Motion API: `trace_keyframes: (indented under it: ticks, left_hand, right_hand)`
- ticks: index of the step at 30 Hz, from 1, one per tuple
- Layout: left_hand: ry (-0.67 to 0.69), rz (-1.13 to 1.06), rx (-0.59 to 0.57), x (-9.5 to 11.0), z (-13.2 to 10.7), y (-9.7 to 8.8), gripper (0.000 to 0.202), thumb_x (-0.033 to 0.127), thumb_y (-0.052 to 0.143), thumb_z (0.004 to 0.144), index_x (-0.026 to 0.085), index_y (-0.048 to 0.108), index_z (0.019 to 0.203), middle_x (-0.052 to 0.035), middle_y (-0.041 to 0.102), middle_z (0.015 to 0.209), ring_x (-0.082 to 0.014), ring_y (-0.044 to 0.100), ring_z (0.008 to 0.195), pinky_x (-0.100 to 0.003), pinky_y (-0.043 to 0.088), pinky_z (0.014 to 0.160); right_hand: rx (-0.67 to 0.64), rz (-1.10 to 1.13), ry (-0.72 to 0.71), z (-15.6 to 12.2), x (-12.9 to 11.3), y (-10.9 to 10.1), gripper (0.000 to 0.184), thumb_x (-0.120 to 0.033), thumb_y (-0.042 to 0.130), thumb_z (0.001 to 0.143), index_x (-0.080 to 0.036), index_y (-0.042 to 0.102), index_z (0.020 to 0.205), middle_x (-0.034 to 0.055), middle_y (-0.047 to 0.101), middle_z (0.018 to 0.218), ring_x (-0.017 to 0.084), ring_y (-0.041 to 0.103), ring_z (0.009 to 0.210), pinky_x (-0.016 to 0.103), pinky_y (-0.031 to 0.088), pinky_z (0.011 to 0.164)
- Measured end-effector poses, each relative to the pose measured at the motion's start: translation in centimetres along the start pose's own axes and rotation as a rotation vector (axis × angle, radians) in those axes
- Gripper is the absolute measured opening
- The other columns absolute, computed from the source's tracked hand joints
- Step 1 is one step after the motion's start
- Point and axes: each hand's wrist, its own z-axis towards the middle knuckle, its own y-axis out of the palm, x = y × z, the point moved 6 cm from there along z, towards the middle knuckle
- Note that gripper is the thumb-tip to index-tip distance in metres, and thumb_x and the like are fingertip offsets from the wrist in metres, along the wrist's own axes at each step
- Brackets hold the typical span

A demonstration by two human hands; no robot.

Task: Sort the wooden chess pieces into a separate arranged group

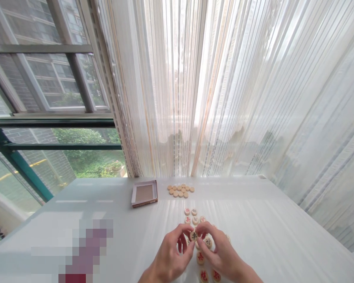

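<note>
My left hand point(175, 249) and my right hand point(220, 249) meet over the table, thumbs and index fingers curled towards each other. Between their fingertips is a round wooden Chinese chess piece point(194, 236) with a black character, gripped from both sides. Just beside my right fingers lies another black-marked piece point(208, 241). Below the hands is a red-marked piece point(200, 258), with two more red ones, one of them a cannon piece point(203, 275), nearer the bottom edge. Face-up pieces point(195, 220) with red or black characters lie beyond my fingertips. My hands partly cover several others.
A shallow open box point(144, 193) rests on the white table point(106, 208) at the back. To its right is a cluster of plain-looking wooden pieces point(180, 191). A blurred-out purple patch point(90, 251) covers the left front. Striped curtains point(200, 98) hang behind the table.
</note>
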Motion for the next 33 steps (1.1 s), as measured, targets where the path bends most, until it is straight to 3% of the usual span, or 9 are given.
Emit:
trace_keyframes:
  ticks: [4, 8, 17, 27, 33]
  left_hand:
    - [0.060, 0.076, -0.012, -0.2, -0.3, 0.3, 0.026, 0.022, 0.059, 0.091, 0.023, 0.056, 0.116, -0.0042, 0.071, 0.089, -0.0138, 0.060, 0.060, -0.025, 0.050, 0.058]
    - [0.030, 0.044, -0.035, -0.5, -0.4, 0.5, 0.025, 0.023, 0.058, 0.091, 0.022, 0.055, 0.116, -0.0030, 0.070, 0.079, -0.0140, 0.059, 0.056, -0.024, 0.048, 0.053]
    - [-0.026, -0.040, -0.022, 0.1, -0.1, 0.0, 0.023, 0.027, 0.058, 0.094, 0.021, 0.056, 0.116, -0.0041, 0.070, 0.080, -0.0151, 0.059, 0.062, -0.024, 0.048, 0.059]
    - [-0.021, -0.004, -0.014, -0.4, -0.3, 0.1, 0.023, 0.029, 0.056, 0.095, 0.022, 0.057, 0.117, -0.0037, 0.071, 0.079, -0.0159, 0.061, 0.062, -0.025, 0.050, 0.061]
    - [0.002, -0.003, -0.023, -0.5, -0.3, 0.4, 0.019, 0.031, 0.055, 0.096, 0.022, 0.057, 0.112, -0.0029, 0.070, 0.073, -0.0159, 0.061, 0.058, -0.025, 0.051, 0.060]
  right_hand:
    - [0.005, 0.000, 0.020, 0.3, -0.1, 0.0, 0.005, -0.027, 0.057, 0.096, -0.023, 0.056, 0.099, 0.0010, 0.067, 0.088, 0.017, 0.063, 0.080, 0.028, 0.050, 0.077]
    - [0.009, 0.014, 0.025, 0.4, -0.4, 0.0, 0.008, -0.027, 0.052, 0.098, -0.022, 0.057, 0.094, 0.0002, 0.066, 0.083, 0.015, 0.062, 0.076, 0.026, 0.049, 0.073]
    - [0.004, 0.040, -0.044, 0.2, -1.3, -0.5, 0.010, -0.020, 0.052, 0.094, -0.022, 0.056, 0.103, 0.0032, 0.066, 0.091, 0.017, 0.063, 0.081, 0.030, 0.052, 0.078]
    - [-0.001, 0.000, -0.027, 0.2, -1.2, -0.3, 0.013, -0.017, 0.055, 0.090, -0.022, 0.058, 0.102, 0.0016, 0.065, 0.089, 0.017, 0.063, 0.081, 0.029, 0.051, 0.078]
    - [-0.013, 0.064, 0.001, 0.5, -1.2, 0.0, 0.010, -0.022, 0.050, 0.097, -0.022, 0.060, 0.096, -0.0006, 0.066, 0.080, 0.013, 0.062, 0.070, 0.024, 0.050, 0.068]
